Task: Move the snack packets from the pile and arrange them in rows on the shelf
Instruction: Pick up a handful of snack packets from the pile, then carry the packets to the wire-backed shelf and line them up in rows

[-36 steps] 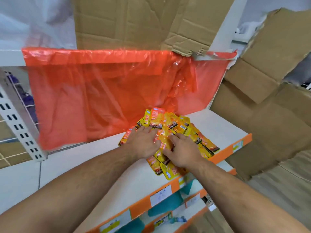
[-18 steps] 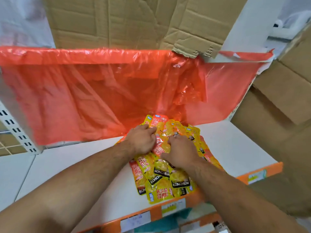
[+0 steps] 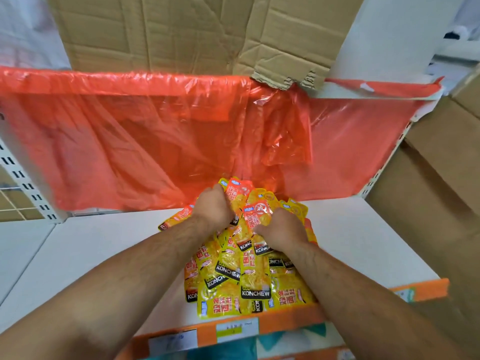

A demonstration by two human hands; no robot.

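A pile of yellow and orange snack packets point(image 3: 233, 281) marked KONCHEW lies on the white shelf point(image 3: 104, 255), reaching from the orange plastic sheet to the shelf's front edge. My left hand point(image 3: 214, 207) grips packets at the back left of the pile, fingers curled round them. My right hand point(image 3: 281, 231) grips packets on the right side of the pile, fingers curled in. Between the two hands an orange packet point(image 3: 255, 214) stands raised. Both forearms cover the pile's sides.
An orange plastic sheet point(image 3: 130, 141) hangs from the shelf above, behind the pile. Torn cardboard point(image 3: 181, 32) stands above it. Brown cardboard boxes point(image 3: 428, 203) sit to the right. The shelf front has an orange price strip point(image 3: 285, 326) with labels. A perforated white upright point(image 3: 28, 188) stands left.
Both hands have gone from lying flat on the pile to curling round packets at its back. The view has shifted closer and more over the pile.
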